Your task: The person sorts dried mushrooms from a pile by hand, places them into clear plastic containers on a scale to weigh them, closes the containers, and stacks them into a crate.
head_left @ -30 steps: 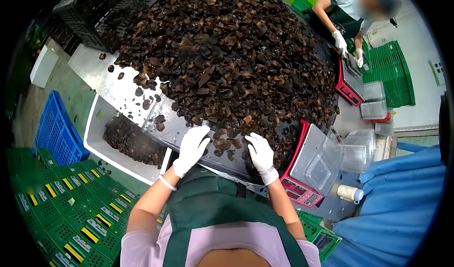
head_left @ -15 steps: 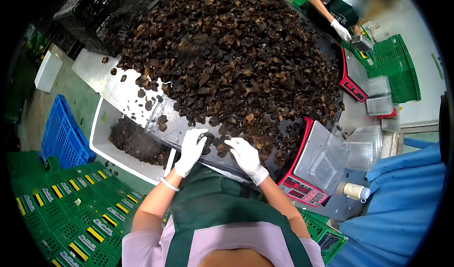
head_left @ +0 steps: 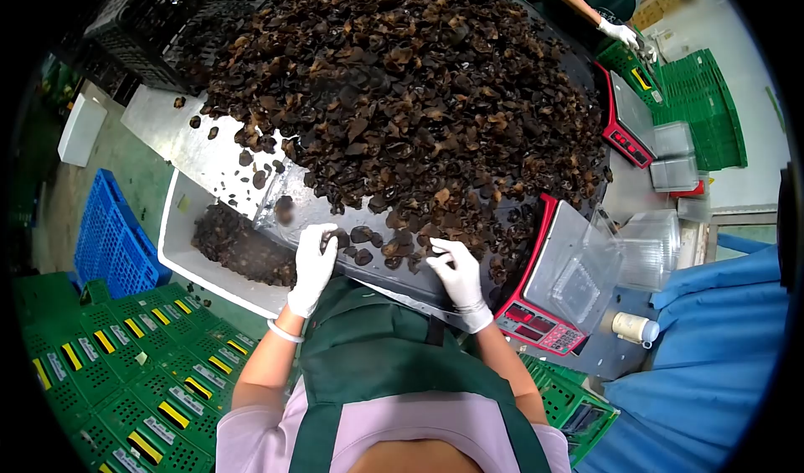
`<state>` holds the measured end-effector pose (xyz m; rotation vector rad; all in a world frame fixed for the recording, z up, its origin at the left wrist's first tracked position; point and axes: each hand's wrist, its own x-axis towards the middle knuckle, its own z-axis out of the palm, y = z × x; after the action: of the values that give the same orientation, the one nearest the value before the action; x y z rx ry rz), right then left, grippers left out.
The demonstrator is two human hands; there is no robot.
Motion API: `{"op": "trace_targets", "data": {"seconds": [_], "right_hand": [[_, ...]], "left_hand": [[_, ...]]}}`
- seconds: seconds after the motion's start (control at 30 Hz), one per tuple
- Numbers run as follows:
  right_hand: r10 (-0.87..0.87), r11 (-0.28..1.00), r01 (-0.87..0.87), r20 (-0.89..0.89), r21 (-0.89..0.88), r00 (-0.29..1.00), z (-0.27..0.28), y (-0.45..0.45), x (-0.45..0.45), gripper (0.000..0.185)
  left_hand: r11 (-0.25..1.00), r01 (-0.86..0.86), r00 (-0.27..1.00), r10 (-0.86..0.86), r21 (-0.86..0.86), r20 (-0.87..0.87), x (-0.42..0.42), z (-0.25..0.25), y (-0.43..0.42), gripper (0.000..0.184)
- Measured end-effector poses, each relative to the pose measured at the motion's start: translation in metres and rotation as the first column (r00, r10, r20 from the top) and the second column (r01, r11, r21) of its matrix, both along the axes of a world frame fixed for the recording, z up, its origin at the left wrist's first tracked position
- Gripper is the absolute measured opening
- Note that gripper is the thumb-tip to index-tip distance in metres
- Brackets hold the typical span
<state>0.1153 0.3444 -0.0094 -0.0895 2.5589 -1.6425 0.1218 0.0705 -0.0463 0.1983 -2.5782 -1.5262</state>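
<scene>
A big heap of dark brown, ear-shaped fungus pieces [head_left: 402, 87] covers the table, with loose pieces near its front edge. My left hand [head_left: 316, 263], in a white glove, is at that edge with its fingers curled round a dark piece [head_left: 339, 237]. My right hand [head_left: 456, 279], also gloved, is beside the front of the heap; its thumb and fingers are bent together, and what they hold, if anything, is too small to tell. Several loose pieces [head_left: 362, 235] lie between my hands. A red scale [head_left: 536, 326] with a clear tray [head_left: 574, 293] on it stands right of my right hand.
A white bin [head_left: 180, 222] with more pieces is below the table at left. Green crates [head_left: 109, 372], a blue crate [head_left: 113, 242] and a black crate [head_left: 134, 33] surround it. Clear trays [head_left: 649, 242] and a bottle [head_left: 634, 328] are at right. A co-worker's gloved hand [head_left: 618, 32] is at top right.
My left hand has moved a little left and now holds a piece at its fingertips. My right hand has moved right, away from the left, its fingers bending in. The co-worker's hands have shifted.
</scene>
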Motion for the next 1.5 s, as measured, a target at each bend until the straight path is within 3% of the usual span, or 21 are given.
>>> {"op": "trace_targets", "data": {"seconds": [0.1, 0.23, 0.3, 0.43, 0.5, 0.57, 0.63, 0.67, 0.73, 0.77, 0.83, 0.9, 1.03, 1.1, 1.13, 1.17, 1.2, 1.27, 1.3, 1.37, 1.5], "right_hand": [[0.259, 0.944, -0.171, -0.308, 0.283, 0.915, 0.002, -0.029, -0.01, 0.056], [0.489, 0.656, -0.223, -0.18, 0.721, 0.854, -0.014, -0.058, -0.017, 0.071], [0.541, 0.65, -0.218, -0.242, 0.728, 0.806, -0.03, -0.062, -0.014, 0.066], [0.511, 0.715, -0.25, -0.244, 0.653, 0.824, -0.038, -0.046, -0.014, 0.047], [0.515, 0.749, -0.276, -0.267, 0.602, 0.814, -0.037, -0.043, -0.014, 0.046], [0.265, 0.933, -0.193, -0.215, 0.304, 0.94, -0.036, -0.044, -0.015, 0.044], [0.165, 0.981, -0.133, -0.241, 0.144, 0.956, -0.034, -0.04, -0.019, 0.043], [0.1, 0.986, -0.096, 0.022, -0.136, 0.995, -0.037, -0.036, -0.021, 0.041], [0.126, 0.806, 0.24, 0.553, -0.541, 0.823, -0.022, -0.029, -0.028, 0.039], [0.221, 0.68, 0.368, 0.656, -0.634, 0.722, -0.027, -0.019, -0.032, 0.037], [0.392, 0.326, 0.454, 0.555, -0.83, 0.734, -0.024, -0.016, -0.036, 0.038], [0.248, 0.397, 0.545, 0.658, -0.739, 0.711, -0.005, -0.023, -0.037, 0.036], [0.297, 0.479, 0.45, 0.621, -0.754, 0.725, -0.009, -0.04, -0.052, 0.021], [0.208, 0.807, 0.195, 0.577, -0.558, 0.79, 0.001, -0.057, -0.058, 0.015], [0.206, 0.943, -0.038, 0.49, -0.331, 0.847, 0.004, -0.066, -0.06, 0.013], [0.296, 0.954, -0.298, -0.179, 0.016, 0.938, -0.019, -0.071, -0.057, 0.023], [0.374, 0.917, -0.343, -0.145, 0.202, 0.916, -0.015, -0.075, -0.052, 0.03], [0.517, 0.752, -0.413, -0.07, 0.514, 0.853, -0.019, -0.083, -0.045, 0.052], [0.555, 0.644, -0.404, -0.034, 0.65, 0.831, -0.013, -0.091, -0.043, 0.057], [0.549, 0.589, -0.369, -0.021, 0.718, 0.836, -0.011, -0.101, -0.04, 0.06], [0.555, 0.615, -0.372, -0.046, 0.695, 0.831, -0.029, -0.097, -0.046, 0.059]], "left_hand": [[0.996, -0.034, 0.998, 0.03, -0.081, -0.048, 0.005, -0.006, -0.004, 0.023], [0.981, 0.011, 0.991, -0.037, -0.194, -0.131, 0.005, -0.007, -0.002, 0.022], [0.963, 0.043, 0.982, -0.089, -0.268, -0.164, 0.006, -0.003, -0.002, 0.022], [0.99, 0.014, 0.995, -0.027, -0.138, -0.095, 0.01, -0.007, -0.007, 0.022], [0.997, -0.006, 0.999, 0.003, -0.08, -0.036, 0.012, -0.003, -0.007, 0.023], [0.999, -0.031, 0.999, 0.032, -0.023, 0.023, 0.012, -0.002, -0.01, 0.024], [0.996, 0.016, 0.993, -0.025, -0.082, -0.114, 0.012, -0.006, -0.013, 0.026], [0.997, 0.014, 0.993, -0.023, -0.081, -0.113, 0.013, -0.007, -0.014, 0.026], [0.996, -0.019, 1.0, 0.017, 0.083, 0.025, 0.016, -0.009, -0.013, 0.025], [0.996, -0.018, 1.0, 0.016, 0.085, 0.024, 0.016, -0.01, -0.013, 0.025], [0.971, -0.093, 0.991, 0.069, 0.221, 0.113, 0.015, -0.009, -0.013, 0.023], [0.942, -0.117, 0.985, 0.07, 0.316, 0.155, 0.014, -0.015, -0.015, 0.022], [0.757, -0.205, 0.956, 0.021, 0.62, 0.291, 0.01, -0.007, -0.017, 0.022], [0.739, -0.212, 0.957, 0.025, 0.64, 0.288, 0.008, -0.006, -0.018, 0.021], [0.683, -0.248, 0.948, 0.023, 0.688, 0.319, 0.007, -0.006, -0.019, 0.022], [0.622, -0.285, 0.937, 0.019, 0.73, 0.349, 0.008, -0.007, -0.02, 0.023], [0.623, -0.287, 0.937, 0.024, 0.727, 0.35, 0.009, -0.009, -0.023, 0.023], [0.378, -0.317, 0.918, -0.108, 0.87, 0.381, 0.012, -0.014, -0.029, 0.021], [0.378, -0.32, 0.919, -0.1, 0.869, 0.382, 0.012, -0.015, -0.031, 0.021], [0.229, -0.329, 0.908, -0.189, 0.916, 0.373, 0.013, -0.017, -0.034, 0.021], [0.188, -0.373, 0.907, -0.132, 0.909, 0.4, 0.018, -0.01, -0.04, 0.024]]}}
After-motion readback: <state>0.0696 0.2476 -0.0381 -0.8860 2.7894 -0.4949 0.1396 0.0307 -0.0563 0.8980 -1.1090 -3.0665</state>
